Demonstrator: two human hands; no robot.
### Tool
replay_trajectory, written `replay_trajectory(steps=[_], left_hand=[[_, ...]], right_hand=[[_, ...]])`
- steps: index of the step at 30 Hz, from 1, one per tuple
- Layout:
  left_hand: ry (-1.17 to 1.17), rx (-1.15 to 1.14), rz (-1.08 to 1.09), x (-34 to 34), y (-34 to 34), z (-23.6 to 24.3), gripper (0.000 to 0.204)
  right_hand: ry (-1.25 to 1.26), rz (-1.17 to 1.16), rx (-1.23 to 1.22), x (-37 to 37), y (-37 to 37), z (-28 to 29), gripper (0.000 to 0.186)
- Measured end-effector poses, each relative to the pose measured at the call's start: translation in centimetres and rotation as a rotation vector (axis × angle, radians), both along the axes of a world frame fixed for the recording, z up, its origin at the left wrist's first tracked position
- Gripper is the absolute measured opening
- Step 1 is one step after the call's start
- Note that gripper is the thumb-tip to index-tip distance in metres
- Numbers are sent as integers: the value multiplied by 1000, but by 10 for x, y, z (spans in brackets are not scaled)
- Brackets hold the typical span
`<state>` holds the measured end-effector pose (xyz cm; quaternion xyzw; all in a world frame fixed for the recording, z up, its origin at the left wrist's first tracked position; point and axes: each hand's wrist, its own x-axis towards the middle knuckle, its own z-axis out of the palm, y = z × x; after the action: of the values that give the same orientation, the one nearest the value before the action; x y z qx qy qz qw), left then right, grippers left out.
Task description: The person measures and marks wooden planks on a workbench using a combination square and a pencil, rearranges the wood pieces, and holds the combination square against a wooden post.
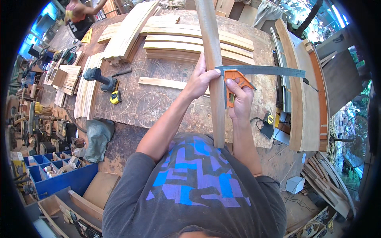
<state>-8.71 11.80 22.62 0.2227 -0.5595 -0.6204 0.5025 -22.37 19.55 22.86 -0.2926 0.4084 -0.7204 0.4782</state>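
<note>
A long wooden board [214, 43] stretches away from my body over the workbench. My left hand [200, 79] is closed around the board, its thumb lying across the top near the end of the steel blade. In my right hand [241, 99] is a combination square [241, 78] with an orange head. The head lies along the board's right side, and my thumb presses on it. Its steel blade [266, 70] reaches out to the right, with its left end at the board. My right fingertips are partly hidden behind the square's head.
The workbench [158, 103] holds stacked wooden strips [178, 45], a single slat [162, 82], a cordless drill [101, 79] and a yellow tape measure [116, 97]. Another tape measure [269, 119] lies at right. A blue compartment box [67, 178] stands lower left. Another person [77, 16] is at far left.
</note>
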Motion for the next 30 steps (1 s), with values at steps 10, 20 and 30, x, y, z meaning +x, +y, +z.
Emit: replay_trajectory(steps=[10, 20, 30], left_hand=[[36, 29, -5, 0, 2, 3, 75], [45, 28, -13, 0, 1, 3, 71], [44, 11, -13, -1, 1, 3, 72]], right_hand=[[92, 43, -1, -3, 0, -1, 15], [64, 38, 17, -7, 0, -5, 18], [54, 4, 0, -2, 0, -1, 19]])
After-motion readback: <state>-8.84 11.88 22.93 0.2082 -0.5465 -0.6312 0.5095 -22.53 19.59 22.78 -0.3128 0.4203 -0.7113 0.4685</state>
